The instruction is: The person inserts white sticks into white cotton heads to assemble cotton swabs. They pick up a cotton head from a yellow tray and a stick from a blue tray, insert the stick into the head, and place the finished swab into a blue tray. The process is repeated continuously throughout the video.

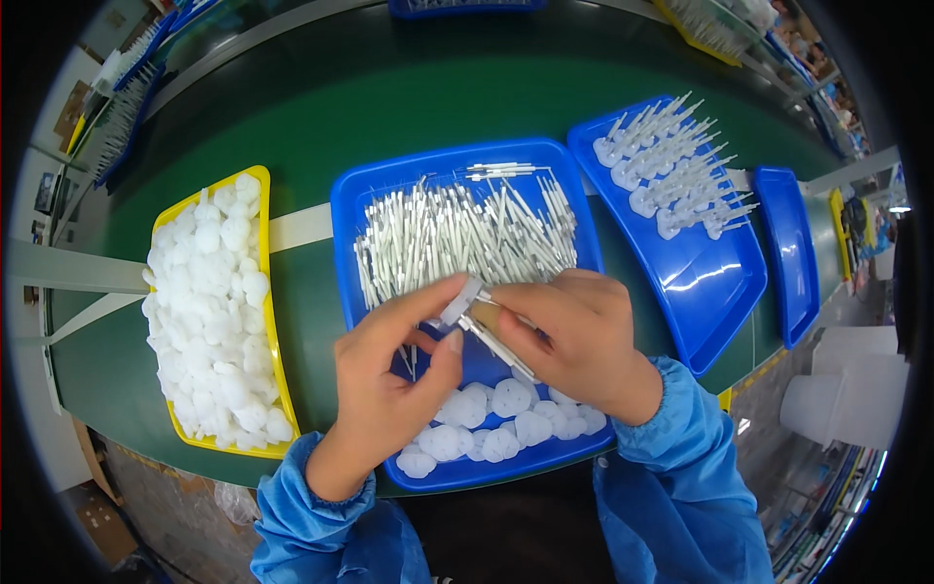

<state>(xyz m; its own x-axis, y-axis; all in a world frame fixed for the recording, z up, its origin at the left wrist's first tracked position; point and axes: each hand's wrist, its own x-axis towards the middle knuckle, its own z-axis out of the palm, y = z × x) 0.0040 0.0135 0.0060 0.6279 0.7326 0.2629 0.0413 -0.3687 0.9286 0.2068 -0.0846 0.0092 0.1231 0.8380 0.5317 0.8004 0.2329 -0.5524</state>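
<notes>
work surface: long, smooth, dark green table [389, 97], its edge bowed by the lens.

on it, middle: large blue plastic tray [342, 234], rounded corners, glossy raised rim, directly under both hands. to its right, a slanted blue plastic tray [710, 302]; farther right, a narrow blue plastic tray [790, 253]. to its left, a yellow plastic tray [279, 365] heaped with soft-looking, rounded white pieces [209, 311], well apart from the hands.

blue elasticated sleeves [671, 467] gather at the wrists. pale marks [441, 580] at the bottom edge on dark clothing, cut off, unreadable.

left hand [394, 365]: narrow pinch, thumb and forefinger on the rim of a frosted, translucent white disc [460, 304], tilted nearly edge-on, at the fingertips. right hand [584, 336]: fingers drawn in on a few slim white rods [498, 346], hard and straight, angled toward the lower right; one rod's end meets the disc or sits just beside it, cannot tell which. tan patch [484, 313] at the right fingertips, nature unclear.

slanted tray, far end: clustered translucent discs bristling with rods [666, 180].

middle tray: loose frosted discs [511, 397] overlapping below the hands; dense jumble of white rods with grey ends [467, 224] beyond them.
</notes>
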